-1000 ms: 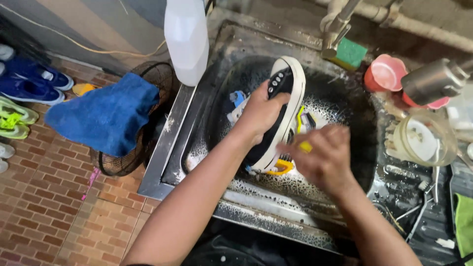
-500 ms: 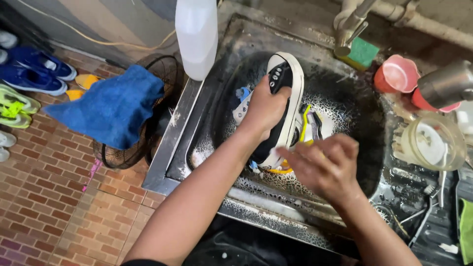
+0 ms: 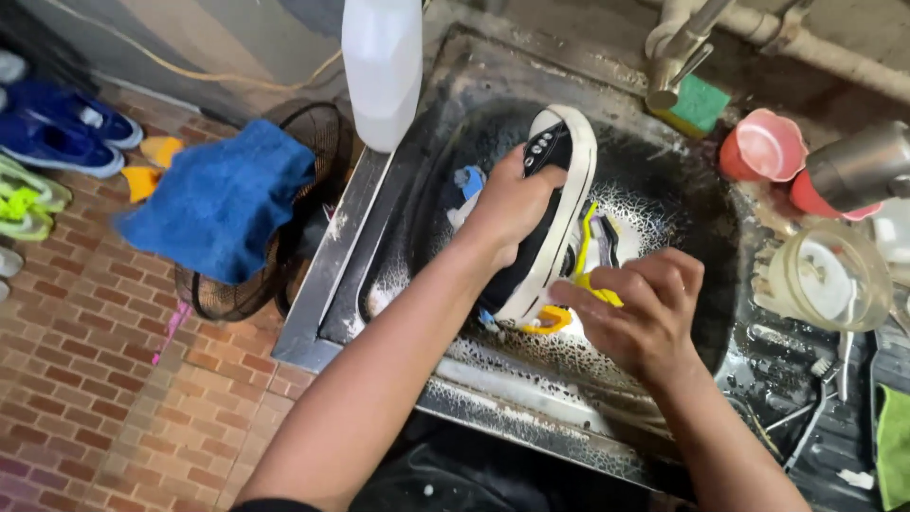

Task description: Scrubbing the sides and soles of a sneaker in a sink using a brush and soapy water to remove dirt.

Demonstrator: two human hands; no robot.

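**While one hand steadies a sneaker, the other works a yellow brush in a sudsy sink**

While the left hand (image 3: 512,204) wraps its fingers around the upper of a black canvas sneaker with a white sole (image 3: 550,213), the shoe stands on edge inside the dark, foam-streaked metal sink (image 3: 664,204), its toe pointing away from the person and its white sole facing right. The right hand (image 3: 640,308) is closed around a yellow brush (image 3: 592,275), which sits right against the sneaker's sole near the heel; whether the bristles touch it cannot be told. A blue-and-white object lies in the basin just beyond the left hand, partly hidden.

At the sink's far left corner stands a white plastic bottle (image 3: 382,66). A green sponge (image 3: 700,102) rests below the metal tap (image 3: 675,57) on the far rim. To the right are a pink cup (image 3: 763,144), a steel vessel (image 3: 858,169) and a clear glass jar (image 3: 815,277). On the brick floor (image 3: 85,360) to the left, a blue towel (image 3: 220,199) is draped over a black wire fan guard (image 3: 284,218), with blue shoes (image 3: 57,137) and green shoes (image 3: 27,204) nearby.
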